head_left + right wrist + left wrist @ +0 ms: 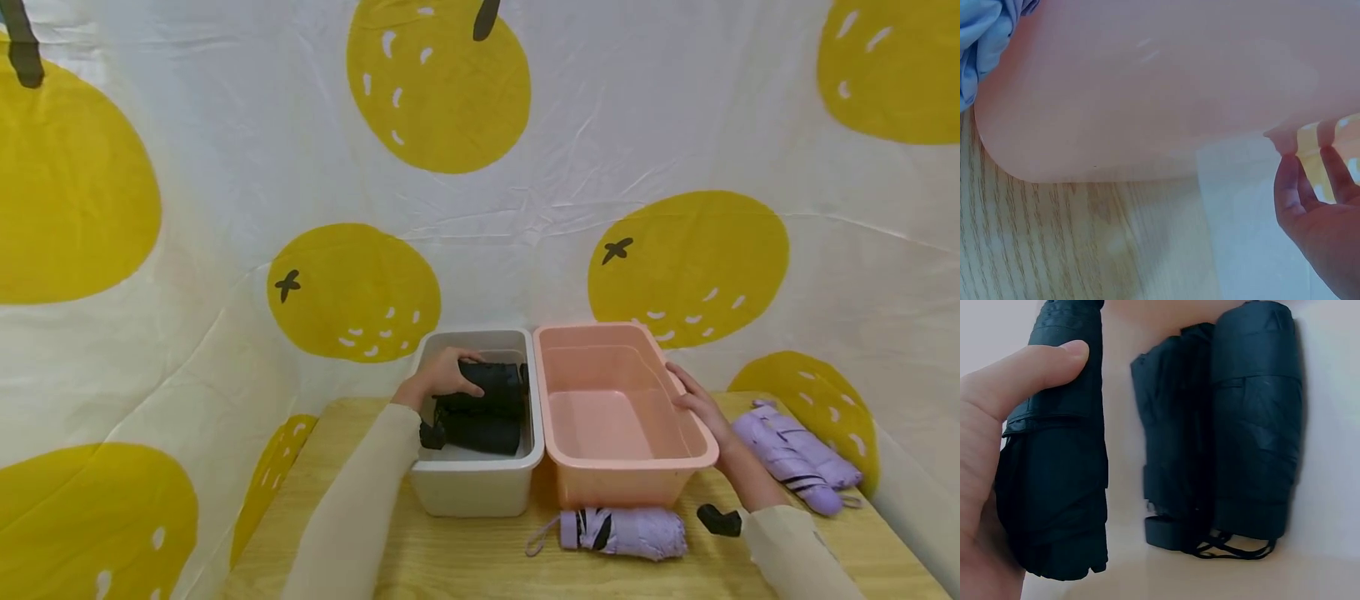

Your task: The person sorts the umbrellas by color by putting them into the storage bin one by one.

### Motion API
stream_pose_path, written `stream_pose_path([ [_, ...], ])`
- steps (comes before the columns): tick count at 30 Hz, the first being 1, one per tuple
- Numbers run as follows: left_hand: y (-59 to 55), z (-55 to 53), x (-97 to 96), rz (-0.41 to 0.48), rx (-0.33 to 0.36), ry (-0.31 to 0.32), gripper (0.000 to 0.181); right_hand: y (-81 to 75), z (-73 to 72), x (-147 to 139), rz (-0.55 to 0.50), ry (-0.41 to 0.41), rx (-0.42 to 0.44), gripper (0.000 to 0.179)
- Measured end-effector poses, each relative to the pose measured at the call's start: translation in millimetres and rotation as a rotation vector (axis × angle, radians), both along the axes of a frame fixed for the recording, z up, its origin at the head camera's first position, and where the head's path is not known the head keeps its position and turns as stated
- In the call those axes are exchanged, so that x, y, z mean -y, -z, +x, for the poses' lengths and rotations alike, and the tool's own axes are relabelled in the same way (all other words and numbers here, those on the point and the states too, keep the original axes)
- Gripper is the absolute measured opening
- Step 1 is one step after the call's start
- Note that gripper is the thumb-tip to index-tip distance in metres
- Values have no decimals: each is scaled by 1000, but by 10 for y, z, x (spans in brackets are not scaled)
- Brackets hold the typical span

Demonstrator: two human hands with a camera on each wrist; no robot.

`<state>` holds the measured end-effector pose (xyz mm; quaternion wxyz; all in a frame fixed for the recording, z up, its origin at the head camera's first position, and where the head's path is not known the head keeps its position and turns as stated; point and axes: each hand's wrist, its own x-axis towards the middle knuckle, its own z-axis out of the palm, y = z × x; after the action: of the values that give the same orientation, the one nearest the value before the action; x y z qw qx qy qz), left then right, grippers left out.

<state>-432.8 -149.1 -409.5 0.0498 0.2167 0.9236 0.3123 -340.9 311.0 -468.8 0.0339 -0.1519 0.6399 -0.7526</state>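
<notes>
Inside the white bin (472, 479), my left hand (446, 372) grips a folded black umbrella (1060, 469), its thumb lying across the fabric in the left wrist view. Beside it on the bin floor lie two more folded black umbrellas, one slimmer umbrella (1175, 431) and one rounder umbrella (1257, 419) with a cord loop near its end. My right hand (701, 404) holds the right rim of the pink bin (630, 475); the thumb lies over the rim, and in the right wrist view several fingertips (1288, 152) touch the outer wall. The pink bin has nothing in it.
A folded lilac umbrella (637, 533) with a wrist loop lies before the pink bin. Two more lilac umbrellas (791, 454) lie on the wooden table (465, 558) at right, beyond my right forearm. A fruit-patterned cloth (540, 183) hangs behind the bins, which stand side by side.
</notes>
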Motion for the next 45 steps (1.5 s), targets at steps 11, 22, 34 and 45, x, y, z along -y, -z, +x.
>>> stream_pose_path([
  [11, 306, -115, -85, -65, 29, 7, 54, 24, 37, -1, 0, -5, 23, 59],
  [22, 403, -141, -79, -108, 59, -19, 56, -53, 16, 28, 13, 2, 41, 61],
  [34, 486, -180, -98, -84, 88, -10, 58, -62, 19, 4, 23, 4, 34, 62],
  [45, 541, -186, -116, -42, 139, -38, 59, -55, 14, -3, 19, 1, 66, 62],
])
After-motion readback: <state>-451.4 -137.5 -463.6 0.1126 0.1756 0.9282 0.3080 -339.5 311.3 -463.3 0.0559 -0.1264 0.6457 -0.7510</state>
